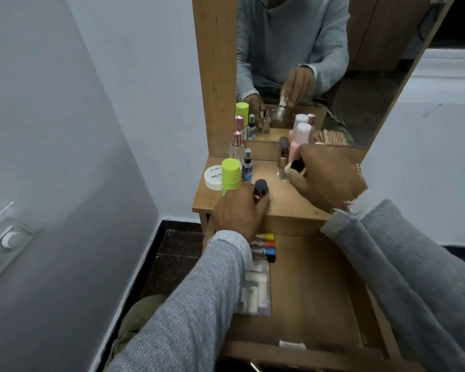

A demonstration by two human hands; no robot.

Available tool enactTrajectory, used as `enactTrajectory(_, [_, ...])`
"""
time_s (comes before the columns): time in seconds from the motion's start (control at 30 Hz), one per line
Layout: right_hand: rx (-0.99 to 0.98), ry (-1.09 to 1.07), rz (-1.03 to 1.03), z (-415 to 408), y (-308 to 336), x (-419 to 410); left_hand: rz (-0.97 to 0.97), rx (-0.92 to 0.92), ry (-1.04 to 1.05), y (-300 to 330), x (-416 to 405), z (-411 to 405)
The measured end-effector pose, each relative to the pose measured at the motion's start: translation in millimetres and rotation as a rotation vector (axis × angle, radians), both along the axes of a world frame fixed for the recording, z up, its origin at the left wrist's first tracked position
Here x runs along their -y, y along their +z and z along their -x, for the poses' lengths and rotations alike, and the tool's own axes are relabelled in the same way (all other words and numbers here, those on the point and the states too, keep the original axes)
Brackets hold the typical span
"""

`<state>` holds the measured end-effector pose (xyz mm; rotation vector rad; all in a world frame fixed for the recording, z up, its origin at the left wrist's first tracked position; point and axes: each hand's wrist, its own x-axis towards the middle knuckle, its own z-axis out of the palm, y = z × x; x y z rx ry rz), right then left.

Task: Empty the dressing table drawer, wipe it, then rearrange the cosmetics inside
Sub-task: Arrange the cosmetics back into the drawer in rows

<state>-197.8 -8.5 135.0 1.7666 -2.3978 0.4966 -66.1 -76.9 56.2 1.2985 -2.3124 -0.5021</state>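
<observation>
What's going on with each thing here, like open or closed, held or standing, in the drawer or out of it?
Drawer: pulled open, partly emptied.
Coloured tubes: lying in the drawer.
Clear pouch: lying in the drawer.
Dark-capped bottle: on the tabletop, held by the left hand.
Small bottle: gripped by the right hand.
Green-capped tube: standing, capped.
White jar: closed, on the tabletop.
Pink bottle: standing, capped.

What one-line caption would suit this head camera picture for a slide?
Both hands set small dark-capped bottles, left hand and right hand, on the wooden dressing table top above its open wooden drawer.
</observation>
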Motion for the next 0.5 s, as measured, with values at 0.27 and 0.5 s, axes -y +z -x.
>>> enactTrajectory(0.27, [0.223, 0.066, -0.090, -7, -75, -74, 0.015, -0.005, -0.172, -45, -53, -30])
enactTrajectory(0.5, [0.280, 0.094, -0.189, -1, -124, -80, -0.096, 0.175, -0.262, -66, -72, -13])
